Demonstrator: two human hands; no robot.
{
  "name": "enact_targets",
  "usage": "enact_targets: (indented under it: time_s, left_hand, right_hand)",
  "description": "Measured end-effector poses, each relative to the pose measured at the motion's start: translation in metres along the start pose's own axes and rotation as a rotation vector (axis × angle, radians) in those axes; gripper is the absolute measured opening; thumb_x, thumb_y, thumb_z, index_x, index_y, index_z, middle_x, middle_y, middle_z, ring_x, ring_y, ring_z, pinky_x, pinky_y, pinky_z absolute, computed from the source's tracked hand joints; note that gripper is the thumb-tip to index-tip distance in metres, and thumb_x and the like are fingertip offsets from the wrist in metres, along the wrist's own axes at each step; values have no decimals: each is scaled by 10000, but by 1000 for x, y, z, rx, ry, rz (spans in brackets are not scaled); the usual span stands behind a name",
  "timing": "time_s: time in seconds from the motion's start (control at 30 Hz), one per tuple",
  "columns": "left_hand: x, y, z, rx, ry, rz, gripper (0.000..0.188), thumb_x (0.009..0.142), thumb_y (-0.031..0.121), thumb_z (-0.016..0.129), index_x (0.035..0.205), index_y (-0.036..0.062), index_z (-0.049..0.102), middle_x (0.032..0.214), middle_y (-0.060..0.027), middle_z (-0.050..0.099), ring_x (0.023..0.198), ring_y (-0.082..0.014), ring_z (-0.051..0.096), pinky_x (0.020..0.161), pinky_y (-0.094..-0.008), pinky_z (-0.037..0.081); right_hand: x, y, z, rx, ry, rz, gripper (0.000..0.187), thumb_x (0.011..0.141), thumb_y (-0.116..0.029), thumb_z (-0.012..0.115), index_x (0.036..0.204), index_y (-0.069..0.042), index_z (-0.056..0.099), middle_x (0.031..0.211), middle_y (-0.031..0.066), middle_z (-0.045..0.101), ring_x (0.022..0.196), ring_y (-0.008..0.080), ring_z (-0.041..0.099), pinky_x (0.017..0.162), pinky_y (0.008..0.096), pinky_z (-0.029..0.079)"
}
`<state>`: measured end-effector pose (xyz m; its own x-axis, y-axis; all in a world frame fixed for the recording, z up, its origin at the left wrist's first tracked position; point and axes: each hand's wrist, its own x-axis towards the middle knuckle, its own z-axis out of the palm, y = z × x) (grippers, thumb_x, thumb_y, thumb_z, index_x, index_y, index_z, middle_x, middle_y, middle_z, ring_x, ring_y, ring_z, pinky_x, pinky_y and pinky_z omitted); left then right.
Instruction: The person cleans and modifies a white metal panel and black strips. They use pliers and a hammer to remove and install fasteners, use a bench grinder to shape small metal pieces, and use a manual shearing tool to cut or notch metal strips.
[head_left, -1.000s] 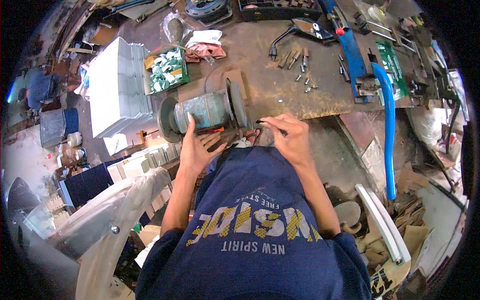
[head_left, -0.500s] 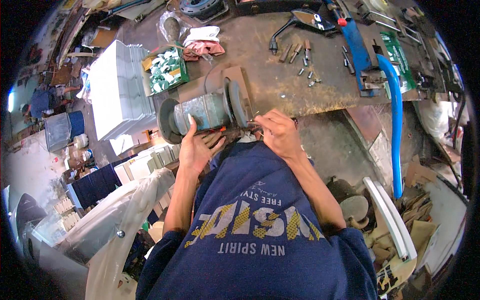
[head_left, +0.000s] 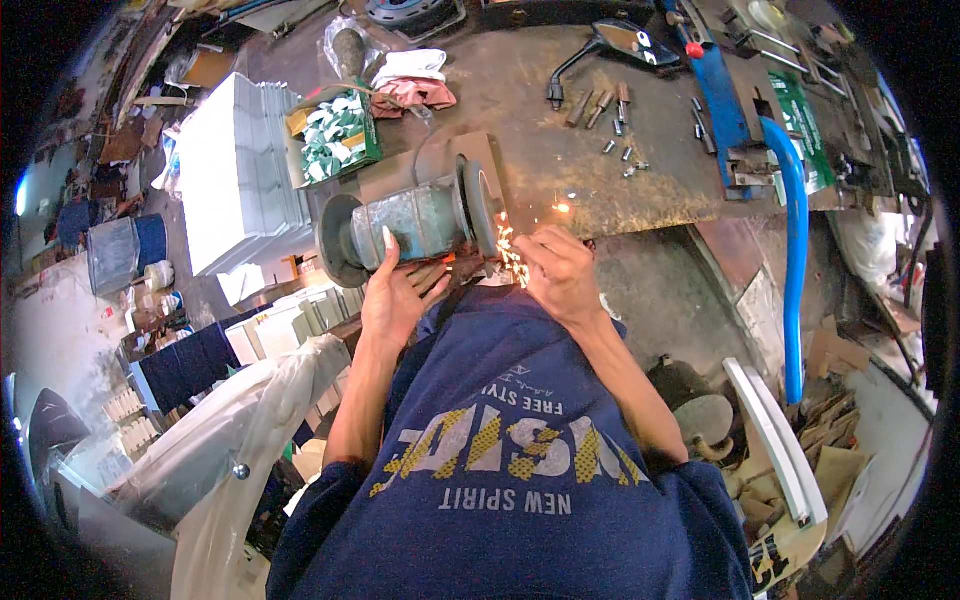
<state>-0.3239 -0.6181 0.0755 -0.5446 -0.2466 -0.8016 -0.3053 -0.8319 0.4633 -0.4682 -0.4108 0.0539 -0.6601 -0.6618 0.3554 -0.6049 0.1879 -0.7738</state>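
A bench grinder (head_left: 408, 226) with a worn grey-green body stands at the near edge of the workbench. My left hand (head_left: 397, 300) rests against its body, thumb up and fingers spread. Bright orange sparks (head_left: 512, 262) spray from the face of the right grinding wheel (head_left: 480, 205). Close beside that wheel, my right hand (head_left: 562, 272) is closed in a pinch. Whatever is pinched at the fingertips is too small and too hidden by sparks to name.
On the workbench (head_left: 540, 110) lie small metal rods (head_left: 603, 105), a mirror (head_left: 630, 42) and folded rags (head_left: 415, 80). Left of the grinder are a box of green-white pieces (head_left: 335, 140) and stacked white sheets (head_left: 235, 180). A blue tubular handle (head_left: 793, 270) hangs past the right edge.
Sparks now fly from the right wheel, where none flew before. My right hand has turned slightly beside the wheel. My left hand stays on the grinder body.
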Motion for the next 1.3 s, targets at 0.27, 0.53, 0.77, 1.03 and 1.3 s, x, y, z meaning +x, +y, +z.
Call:
enact_targets:
  time_s: [0.27,0.53,0.77,1.03,1.3]
  left_hand:
    - [3,0,-5,-51,-48,-8,914,897,620,578,1413,-86,311,1424,-284,375,1323,-367,386,1116,-487,324]
    - [0,1,2,-28,-65,0,898,909,611,565,1419,-83,313,1423,-271,393,1316,-363,402,1113,-485,329]
    - [0,0,-6,-1,-33,0,851,926,569,567,1432,-65,312,1431,-259,396,1344,-365,388,1101,-478,349]
    - [1,-1,0,-2,-9,36,840,893,576,613,1409,-37,358,1359,-221,460,1288,-332,430,1083,-454,349]
    - [-4,-11,12,-40,58,101,784,836,599,674,1314,21,446,1239,-108,516,1144,-234,469,1034,-392,337]
  right_hand:
    - [-1,-2,1,-8,24,12,342,644,62,648,978,-10,675,810,106,615,781,291,612,698,379,506]
    - [2,-11,1,38,67,48,340,655,69,632,978,-28,678,807,108,607,768,291,606,689,379,496]
    - [6,-27,-30,12,125,407,189,795,36,685,972,-12,733,811,145,679,699,255,655,648,326,503]
    - [-5,-49,-10,-59,110,333,200,775,6,684,973,28,702,789,155,642,771,333,625,701,397,496]
    - [-6,-60,18,-187,118,252,209,771,60,662,977,35,688,744,142,596,709,313,603,651,403,476]
